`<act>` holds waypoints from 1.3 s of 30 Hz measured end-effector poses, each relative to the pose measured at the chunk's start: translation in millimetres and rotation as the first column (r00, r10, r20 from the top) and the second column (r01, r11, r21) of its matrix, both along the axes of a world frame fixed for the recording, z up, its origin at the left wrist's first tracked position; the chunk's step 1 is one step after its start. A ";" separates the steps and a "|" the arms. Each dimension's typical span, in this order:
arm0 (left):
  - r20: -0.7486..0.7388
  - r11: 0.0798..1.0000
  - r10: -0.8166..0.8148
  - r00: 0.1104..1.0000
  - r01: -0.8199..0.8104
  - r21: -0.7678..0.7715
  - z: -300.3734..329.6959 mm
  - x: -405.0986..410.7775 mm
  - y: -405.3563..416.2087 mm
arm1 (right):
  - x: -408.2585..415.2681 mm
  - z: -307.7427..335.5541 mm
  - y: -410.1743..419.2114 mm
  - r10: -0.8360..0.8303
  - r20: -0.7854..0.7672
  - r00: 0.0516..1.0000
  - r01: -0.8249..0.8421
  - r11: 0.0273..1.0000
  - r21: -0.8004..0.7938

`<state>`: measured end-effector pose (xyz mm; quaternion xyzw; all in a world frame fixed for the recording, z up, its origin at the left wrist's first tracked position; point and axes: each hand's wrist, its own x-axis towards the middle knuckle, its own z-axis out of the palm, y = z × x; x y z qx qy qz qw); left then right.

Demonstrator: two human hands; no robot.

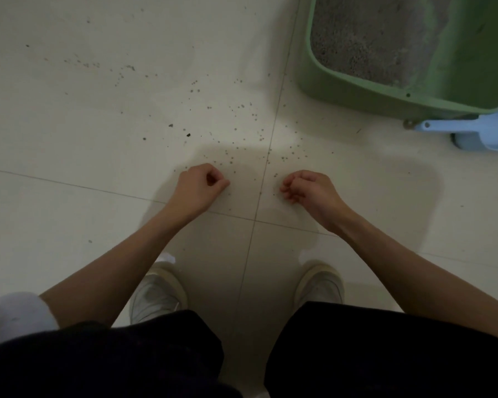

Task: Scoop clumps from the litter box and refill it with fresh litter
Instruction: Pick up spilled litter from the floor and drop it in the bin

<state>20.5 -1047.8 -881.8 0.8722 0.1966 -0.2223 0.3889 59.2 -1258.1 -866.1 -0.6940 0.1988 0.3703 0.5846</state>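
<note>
The green litter box (357,90) stands on the tiled floor (98,110) at the upper right, holding grey litter (365,38) that is loose and grainy, so it probably spills easily. The blue scoop (472,130) just beside it looks light and stiff, best taken by its handle. Left hand (197,186) and right hand (309,188) hover over scattered grains (236,130), fingers loosely curled, holding nothing.

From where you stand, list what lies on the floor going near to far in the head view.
Shoes → left hand and right hand, both held loosely curled above the tile → scattered litter grains → blue scoop → green litter box.
</note>
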 end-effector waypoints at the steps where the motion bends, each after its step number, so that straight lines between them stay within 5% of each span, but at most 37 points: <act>1: -0.034 0.985 0.108 0.994 -0.111 -0.130 1.9 -1.2 4.6 | -0.3 -0.8 1.5 0.062 0.036 0.997 -0.059 0.997 -0.057; 3: -0.120 0.890 0.267 0.956 -0.293 -0.349 6.9 -5.5 10.9 | -1.4 -4.6 6.0 0.321 0.162 0.933 -0.263 0.917 -0.298; 6: -0.134 0.917 0.259 0.956 -0.287 -0.277 5.2 -11.3 9.4 | -4.7 -12.0 18.6 0.631 0.248 0.735 -0.448 0.727 -0.521; 10: -0.004 0.999 0.024 1.000 -0.024 0.031 1.8 -14.7 -6.9 | -7.6 -17.3 31.9 0.758 0.206 0.619 -0.550 0.605 -0.575; 18: 0.038 0.971 -0.183 0.982 0.174 0.164 -6.8 -15.1 -15.3 | -6.3 -21.1 34.0 0.807 0.197 0.557 -0.558 0.539 -0.631; 20: 0.035 0.979 -0.160 0.987 0.154 0.130 -5.4 -14.0 -13.2 | -3.8 -18.4 33.2 0.675 0.228 0.702 -0.477 0.683 -0.553; 22: 0.014 0.995 0.052 0.999 -0.051 -0.083 -0.3 -12.6 -5.3 | 2.4 -7.2 27.8 0.273 0.181 0.945 -0.227 0.944 -0.239; 23: -0.026 0.947 0.200 0.980 -0.200 -0.251 3.7 -12.3 -0.7 | 5.7 -0.9 23.2 0.059 0.097 0.994 -0.056 0.998 -0.041; 25: -0.085 0.820 0.374 0.924 -0.372 -0.434 7.6 -13.4 8.9 | 10.7 8.8 11.9 -0.153 -0.062 0.986 0.163 0.967 0.198; 27: -0.117 0.793 0.409 0.905 -0.416 -0.445 8.1 -16.0 13.8 | 12.5 12.8 2.9 -0.184 -0.094 0.978 0.202 0.949 0.243; 30: -0.098 0.903 0.284 0.954 -0.300 -0.307 8.7 -21.9 4.3 | 6.8 8.1 0.4 0.060 0.081 0.995 -0.053 0.995 -0.085; 33: 0.022 0.996 -0.084 0.996 0.084 -0.009 2.3 -32.8 -8.0 | -4.7 -4.0 3.0 0.524 0.197 0.828 -0.361 0.769 -0.528; 39: 0.070 0.969 -0.243 0.967 0.239 0.063 -9.3 -38.3 -13.3 | -15.6 -16.2 12.6 0.647 0.210 0.733 -0.414 0.669 -0.618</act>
